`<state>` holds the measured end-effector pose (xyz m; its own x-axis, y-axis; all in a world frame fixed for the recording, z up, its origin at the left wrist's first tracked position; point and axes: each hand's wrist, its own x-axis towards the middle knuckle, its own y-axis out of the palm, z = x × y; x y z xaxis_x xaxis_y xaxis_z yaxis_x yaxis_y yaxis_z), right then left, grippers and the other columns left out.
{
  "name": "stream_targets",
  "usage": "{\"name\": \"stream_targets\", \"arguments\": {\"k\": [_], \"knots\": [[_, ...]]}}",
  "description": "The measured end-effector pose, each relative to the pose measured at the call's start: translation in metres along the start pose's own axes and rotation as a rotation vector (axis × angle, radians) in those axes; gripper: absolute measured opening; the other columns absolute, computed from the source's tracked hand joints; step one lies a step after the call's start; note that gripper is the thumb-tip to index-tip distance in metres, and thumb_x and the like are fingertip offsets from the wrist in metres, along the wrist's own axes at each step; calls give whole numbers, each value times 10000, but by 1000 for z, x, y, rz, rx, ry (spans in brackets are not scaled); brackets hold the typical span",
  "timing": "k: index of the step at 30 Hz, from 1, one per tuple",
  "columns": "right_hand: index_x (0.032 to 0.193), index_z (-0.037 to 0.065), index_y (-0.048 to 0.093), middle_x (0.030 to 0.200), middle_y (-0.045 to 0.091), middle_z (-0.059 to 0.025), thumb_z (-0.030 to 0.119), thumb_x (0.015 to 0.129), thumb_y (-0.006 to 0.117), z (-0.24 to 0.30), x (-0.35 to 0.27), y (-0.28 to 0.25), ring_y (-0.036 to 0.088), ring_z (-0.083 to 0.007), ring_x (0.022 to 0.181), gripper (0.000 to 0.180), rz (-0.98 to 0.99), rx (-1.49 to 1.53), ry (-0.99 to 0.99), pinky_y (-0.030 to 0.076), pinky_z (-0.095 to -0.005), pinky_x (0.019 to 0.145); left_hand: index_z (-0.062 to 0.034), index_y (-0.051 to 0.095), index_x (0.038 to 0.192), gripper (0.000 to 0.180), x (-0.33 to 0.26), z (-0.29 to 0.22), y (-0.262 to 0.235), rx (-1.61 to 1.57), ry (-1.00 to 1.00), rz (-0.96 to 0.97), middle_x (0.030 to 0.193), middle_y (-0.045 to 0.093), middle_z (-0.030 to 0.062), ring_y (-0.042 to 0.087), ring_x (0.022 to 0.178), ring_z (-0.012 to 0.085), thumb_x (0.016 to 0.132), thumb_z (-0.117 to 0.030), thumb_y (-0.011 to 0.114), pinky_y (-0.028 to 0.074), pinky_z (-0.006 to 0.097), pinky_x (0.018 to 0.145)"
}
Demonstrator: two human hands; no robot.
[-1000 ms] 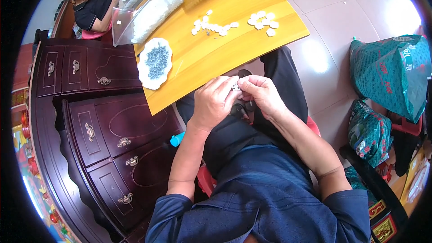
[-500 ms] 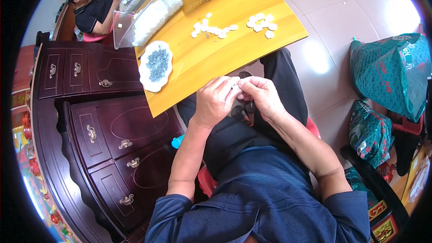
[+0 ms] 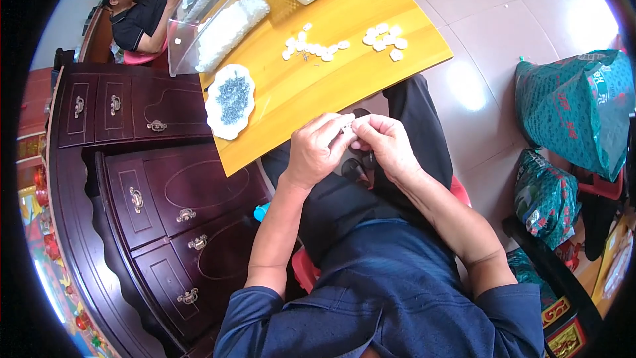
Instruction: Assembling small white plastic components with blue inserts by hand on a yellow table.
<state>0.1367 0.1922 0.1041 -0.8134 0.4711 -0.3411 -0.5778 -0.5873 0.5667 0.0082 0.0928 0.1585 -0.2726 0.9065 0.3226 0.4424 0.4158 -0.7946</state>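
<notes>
Little has changed: the left hand [image 3: 317, 152] and right hand [image 3: 384, 148] stay pressed together over the lap, pinching a small white piece [image 3: 346, 128] (details too tiny), so the fiddling continues beside the yellow counter [image 3: 311, 93].

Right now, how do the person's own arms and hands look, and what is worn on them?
Both forearms are bare. The left hand and right hand wear no gloves, and no rings or watch can be seen. Short dark blue shirt sleeves cover only the upper arms.
</notes>
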Motion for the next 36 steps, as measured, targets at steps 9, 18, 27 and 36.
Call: {"name": "stream_targets", "arguments": {"k": [9, 18, 27, 36], "knots": [[985, 5, 717, 868, 705, -10, 157, 1004, 619, -3, 1, -2, 606, -64, 736, 182, -33, 3, -39, 488, -215, 698, 7, 721, 1033, 192, 4, 3, 7, -117, -85, -5, 908, 719, 108, 691, 746, 182, 845, -12, 758, 561, 287, 676], [1084, 85, 661, 968, 728, -36, 200, 1030, 578, 7, 7, -10, 647, -78, 720, 151, -105, 240, 124, 507, -212, 678, 18, 717, 978, 138, 42, 25, 22, -1, -205, -23, 754, 661, 101, 613, 611, 193, 895, -91, 713, 496, 312, 585], [1062, 81, 652, 936, 725, -40, 153, 1022, 560, 6, 6, -13, 654, -81, 722, 124, -106, 259, 137, 529, -217, 684, -31, 686, 1109, 233, 87, 27, 53, -25, -123, -68, 903, 673, 142, 663, 731, 336, 900, -131, 662, 543, 413, 676], [1058, 80, 657, 924, 720, -23, 184, 1023, 585, 6, 5, -8, 633, -67, 733, 132, -48, 167, 101, 500, -208, 704, -31, 732, 1063, 223, 53, 81, 15, 118, -230, -277, 817, 661, 88, 627, 628, 168, 840, -39, 745, 508, 286, 588]]}}
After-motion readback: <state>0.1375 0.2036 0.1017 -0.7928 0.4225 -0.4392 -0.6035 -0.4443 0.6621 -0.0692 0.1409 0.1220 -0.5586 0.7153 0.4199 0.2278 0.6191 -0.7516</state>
